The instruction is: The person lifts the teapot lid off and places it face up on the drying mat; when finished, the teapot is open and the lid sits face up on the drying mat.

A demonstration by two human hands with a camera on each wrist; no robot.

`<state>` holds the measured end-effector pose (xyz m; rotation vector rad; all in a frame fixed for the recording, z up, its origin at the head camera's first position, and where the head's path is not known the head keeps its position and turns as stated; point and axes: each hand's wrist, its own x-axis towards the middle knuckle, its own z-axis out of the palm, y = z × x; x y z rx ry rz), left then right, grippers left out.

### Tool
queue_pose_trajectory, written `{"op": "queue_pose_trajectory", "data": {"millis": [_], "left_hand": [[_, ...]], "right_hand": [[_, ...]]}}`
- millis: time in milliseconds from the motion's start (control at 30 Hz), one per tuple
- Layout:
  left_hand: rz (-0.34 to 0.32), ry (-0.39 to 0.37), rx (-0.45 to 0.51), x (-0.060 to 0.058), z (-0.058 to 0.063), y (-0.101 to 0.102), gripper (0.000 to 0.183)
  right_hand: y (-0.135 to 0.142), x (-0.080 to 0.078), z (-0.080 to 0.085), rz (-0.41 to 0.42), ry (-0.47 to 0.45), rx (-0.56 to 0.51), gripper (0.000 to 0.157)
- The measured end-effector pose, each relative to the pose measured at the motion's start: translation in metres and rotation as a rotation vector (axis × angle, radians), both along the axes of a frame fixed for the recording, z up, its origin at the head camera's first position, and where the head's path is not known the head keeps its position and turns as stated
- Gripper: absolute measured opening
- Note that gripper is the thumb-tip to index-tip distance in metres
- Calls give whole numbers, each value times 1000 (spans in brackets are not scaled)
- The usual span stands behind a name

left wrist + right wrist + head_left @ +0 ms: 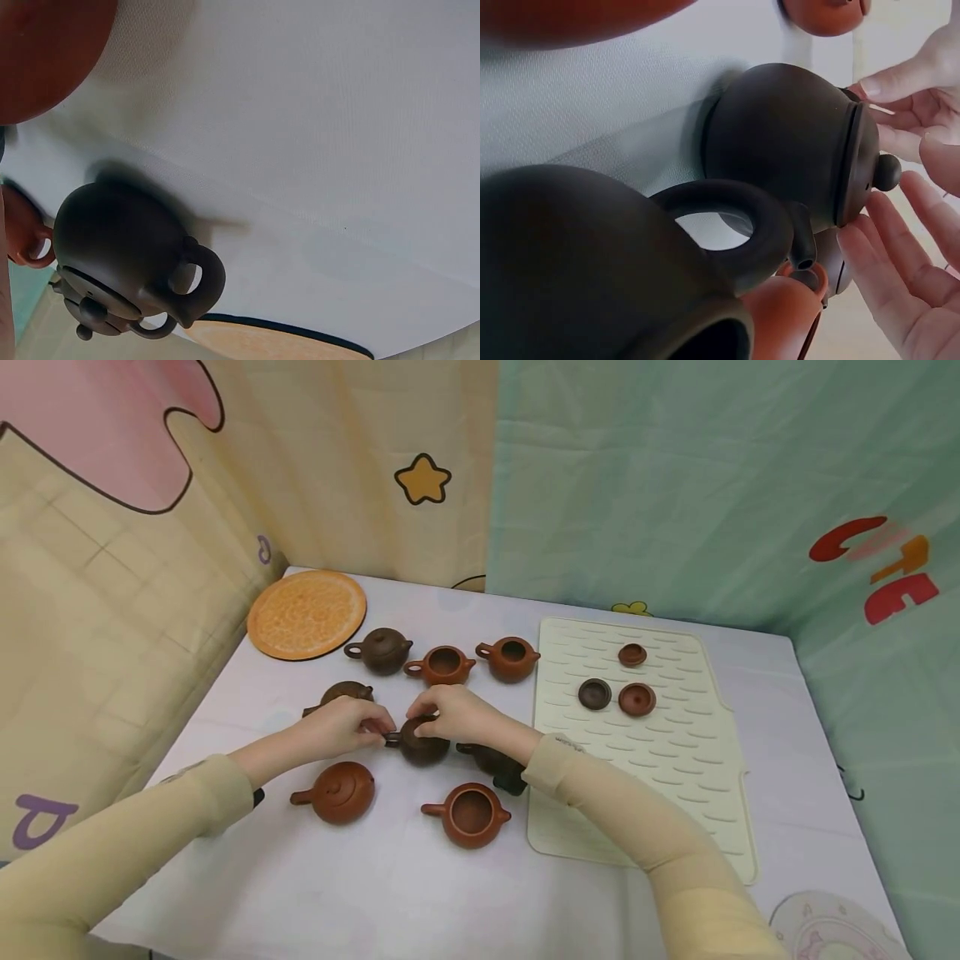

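A dark brown lidded teapot (425,753) stands amid the group, both hands at it. My left hand (347,727) pinches its handle between thumb and fingers, the handle mostly covered by them. Over its top reaches my right hand (463,717), fingers fairly straight. In the right wrist view, the lid (864,161) sits on the pot, and fingertips of the right hand (896,277) lie at its rim and beside its round knob (887,172). Nearest in that view is another dark teapot (577,262) with an uncovered mouth, partly hidden by the right arm in the head view.
Around are lidless reddish teapots (471,816), a lidded reddish teapot (341,793) and lidded dark teapots (384,652). On the right, a cream ribbed mat (645,760) bears a dark lid (595,694) and two reddish lids (637,699). An orange round mat (306,614) lies back left.
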<state>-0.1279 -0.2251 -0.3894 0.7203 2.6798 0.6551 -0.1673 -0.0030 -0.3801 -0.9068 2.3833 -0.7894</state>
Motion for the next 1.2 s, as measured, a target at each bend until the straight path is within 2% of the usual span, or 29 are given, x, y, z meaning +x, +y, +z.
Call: {"op": "queue_pose_trajectory", "data": {"millis": [200, 333, 533, 867, 967, 1033, 1100, 1200], "left_hand": [[20, -6, 21, -2, -4, 2, 15], [13, -23, 35, -5, -6, 2, 15], [0, -11, 21, -7, -8, 2, 12], [-7, -14, 21, -7, -7, 0, 12], [-4, -15, 20, -7, -8, -1, 11], [1, -22, 22, -7, -8, -1, 11], [7, -29, 26, -7, -8, -1, 11], [16, -30, 27, -8, -10, -1, 12]], "right_hand": [[-3, 0, -1, -8, 55, 31, 20], [-5, 0, -3, -28, 70, 46, 15], [-7, 2, -3, -45, 84, 62, 12], [-7, 4, -5, -83, 84, 3, 11], [-1, 0, -3, -134, 13, -66, 14], [7, -5, 0, -187, -80, -130, 18], [21, -9, 3, -256, -251, -241, 22], [53, -13, 8, -380, -562, -476, 32]]}}
